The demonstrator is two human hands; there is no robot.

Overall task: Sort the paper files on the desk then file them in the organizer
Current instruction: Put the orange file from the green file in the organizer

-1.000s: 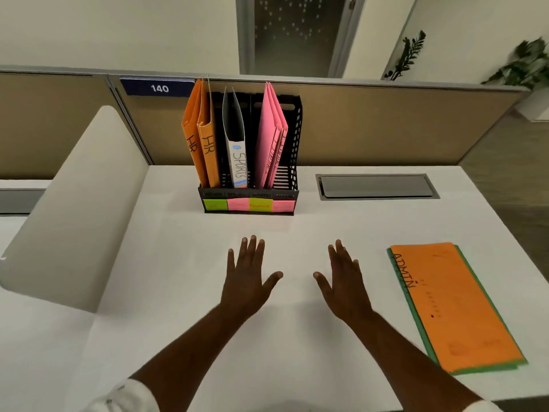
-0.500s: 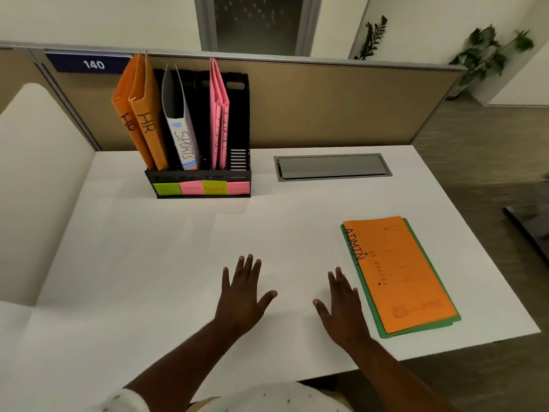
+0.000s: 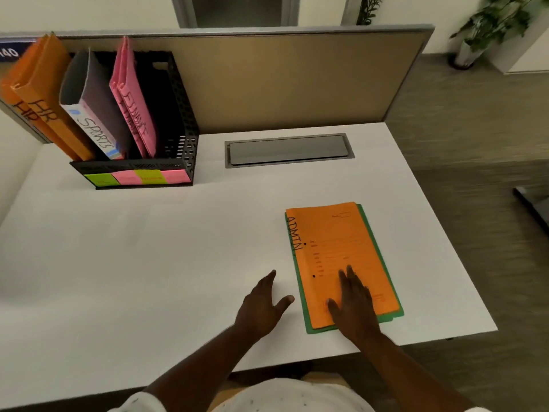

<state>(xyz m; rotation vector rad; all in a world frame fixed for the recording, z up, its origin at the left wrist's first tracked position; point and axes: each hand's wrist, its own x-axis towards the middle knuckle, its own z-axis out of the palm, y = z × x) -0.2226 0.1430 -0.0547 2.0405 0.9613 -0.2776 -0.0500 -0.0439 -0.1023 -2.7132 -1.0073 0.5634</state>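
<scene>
ADMIN file [image 3: 335, 248], orange, lower right of frame atop green file [image 3: 389, 317]: right hand [image 3: 355, 301] has moved onto it, fingers flat, no grip. Left hand [image 3: 261, 304] spread beside it. Pickup likely next; organizer [image 3: 181, 144] upper left.

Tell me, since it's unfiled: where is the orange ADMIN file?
In the head view, the orange ADMIN file lies on a green file at the desk's front right, under the right hand.
</scene>
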